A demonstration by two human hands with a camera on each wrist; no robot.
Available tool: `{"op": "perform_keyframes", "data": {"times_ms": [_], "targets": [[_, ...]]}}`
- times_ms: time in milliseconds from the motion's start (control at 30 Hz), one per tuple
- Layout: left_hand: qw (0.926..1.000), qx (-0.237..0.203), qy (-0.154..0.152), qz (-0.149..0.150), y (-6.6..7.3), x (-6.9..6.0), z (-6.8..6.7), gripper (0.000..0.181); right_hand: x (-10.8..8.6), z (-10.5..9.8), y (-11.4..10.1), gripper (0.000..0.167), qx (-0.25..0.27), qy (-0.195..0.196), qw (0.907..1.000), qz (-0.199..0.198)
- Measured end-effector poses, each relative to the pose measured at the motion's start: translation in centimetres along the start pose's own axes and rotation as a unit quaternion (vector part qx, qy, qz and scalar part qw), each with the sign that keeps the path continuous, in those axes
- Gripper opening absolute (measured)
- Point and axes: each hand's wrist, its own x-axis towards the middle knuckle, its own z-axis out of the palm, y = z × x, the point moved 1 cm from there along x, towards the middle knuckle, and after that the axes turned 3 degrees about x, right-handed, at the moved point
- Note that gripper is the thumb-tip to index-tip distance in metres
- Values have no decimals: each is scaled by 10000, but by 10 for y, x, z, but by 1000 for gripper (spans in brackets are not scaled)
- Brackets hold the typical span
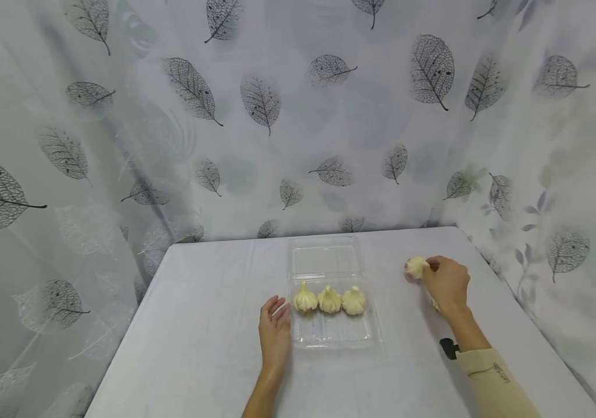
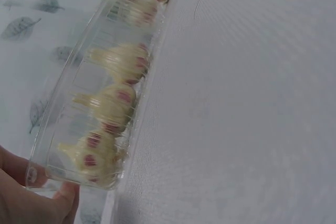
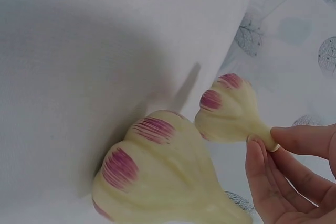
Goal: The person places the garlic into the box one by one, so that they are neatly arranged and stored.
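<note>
— While the right hand [image 1: 447, 281] pinches one bulb [image 1: 416, 267], what fault is foreseeable?
— Slippage or swivelling: thumb and fingertips are clamped on the narrow stem alone. The bulb is right of the box [image 1: 329, 335]; whether it clears the table [image 1: 214, 302], I cannot tell.
— Adjacent hazards?
— A second bulb [image 3: 157, 177] lies close by, partly hidden in the head view; a low sweep could knock it.
— And the box?
— Lid [image 1: 324, 260] open, three bulbs [image 1: 330, 300] in a row. The left hand [image 1: 275, 334] rests relaxed fingers against its left side; a careless push could shift it.
</note>
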Motion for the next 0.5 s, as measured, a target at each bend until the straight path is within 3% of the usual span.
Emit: {"op": "perform_keyframes", "data": {"times_ms": [500], "targets": [[10000, -13, -36, 35, 2, -2, 0, 50, -11, -11, -23, 18, 283, 169, 9989, -329]]}}
